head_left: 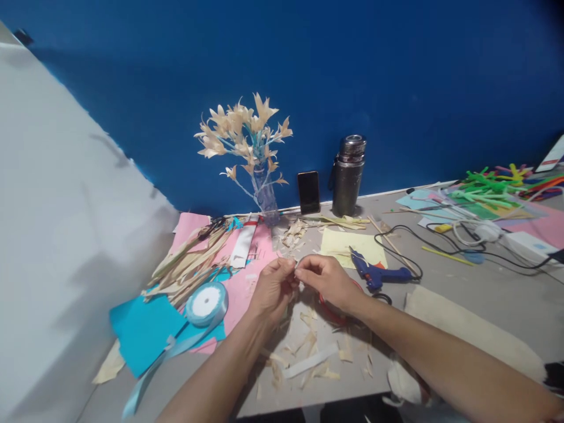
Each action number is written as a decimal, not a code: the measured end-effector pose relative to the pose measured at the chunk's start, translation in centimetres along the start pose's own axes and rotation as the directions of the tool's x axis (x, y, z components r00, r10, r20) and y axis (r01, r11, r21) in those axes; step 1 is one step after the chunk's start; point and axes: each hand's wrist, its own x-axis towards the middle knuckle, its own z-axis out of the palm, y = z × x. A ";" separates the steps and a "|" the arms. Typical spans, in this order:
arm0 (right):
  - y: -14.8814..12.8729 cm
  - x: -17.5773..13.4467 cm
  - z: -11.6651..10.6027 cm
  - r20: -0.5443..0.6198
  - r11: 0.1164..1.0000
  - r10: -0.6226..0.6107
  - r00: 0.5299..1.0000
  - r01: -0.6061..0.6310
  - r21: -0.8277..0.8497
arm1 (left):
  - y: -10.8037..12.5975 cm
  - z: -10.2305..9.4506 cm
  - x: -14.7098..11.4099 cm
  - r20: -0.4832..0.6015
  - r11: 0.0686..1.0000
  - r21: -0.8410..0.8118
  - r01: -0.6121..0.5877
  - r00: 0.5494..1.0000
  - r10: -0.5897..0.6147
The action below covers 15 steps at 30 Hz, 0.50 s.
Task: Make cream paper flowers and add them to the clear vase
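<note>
Over the middle of the grey table, my left hand (pixel 274 288) and my right hand (pixel 325 281) meet fingertip to fingertip. Both are closed in a pinch; a tiny pale bit shows between them, too small to name. Red scissor-like handles (pixel 328 311) lie partly hidden under my right hand. Below my hands, pale husk scraps (pixel 311 341) and a white strip (pixel 311 360) are scattered. Behind them stands a clear bottle (pixel 265 197) holding cream husk flowers (pixel 240 126) on light-blue stems.
At left are dried husk strips (pixel 194 255), a light-blue ribbon roll (pixel 206 304), turquoise paper (pixel 143 329) and pink paper (pixel 242 288). A blue glue gun (pixel 379 275) lies right, its cord trailing. A phone (pixel 308 192) and a metal flask (pixel 348 179) stand by the blue wall.
</note>
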 end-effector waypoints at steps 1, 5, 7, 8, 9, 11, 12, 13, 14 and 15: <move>0.1 0.0 0.0 0.014 1.000 0.007 1.000 -0.007 0.012 | 0.0 0.0 0.0 0.009 1.000 -0.003 0.002 1.000 -0.002; 0.8 0.1 0.0 0.129 0.985 0.095 0.987 -0.111 0.129 | 0.0 -0.1 0.0 0.090 1.000 0.016 0.012 0.996 -0.014; 1.0 0.2 -0.1 0.159 0.967 0.143 0.977 -0.172 0.190 | 0.0 -0.1 0.0 0.142 0.999 0.030 0.017 0.990 -0.021; 1.0 0.2 -0.1 0.156 0.960 0.156 0.976 -0.187 0.211 | 0.0 -0.2 0.0 0.153 0.999 0.030 0.017 0.988 -0.022; 0.8 0.2 -0.2 0.144 0.957 0.157 0.977 -0.187 0.223 | -0.1 -0.2 0.1 0.146 1.000 0.021 0.016 0.989 -0.019; 0.4 0.2 -0.3 0.116 0.965 0.136 0.984 -0.158 0.210 | -0.2 -0.2 0.1 0.091 1.000 -0.011 0.010 0.996 -0.009; 0.2 0.2 -0.3 0.103 0.972 0.120 0.987 -0.138 0.191 | -0.2 -0.1 0.1 0.059 1.000 -0.028 0.009 0.998 -0.008; 0.0 0.2 -0.3 0.095 0.979 0.105 0.990 -0.120 0.166 | -0.3 -0.1 0.0 0.035 0.999 -0.040 0.013 0.999 -0.011; -0.2 0.1 -0.3 0.089 0.985 0.094 0.992 -0.105 0.138 | -0.3 -0.1 0.0 0.020 0.999 -0.048 0.019 1.000 -0.018; -0.3 0.1 -0.2 0.082 0.989 0.087 0.993 -0.096 0.115 | -0.3 -0.1 0.0 0.016 0.998 -0.049 0.029 0.999 -0.028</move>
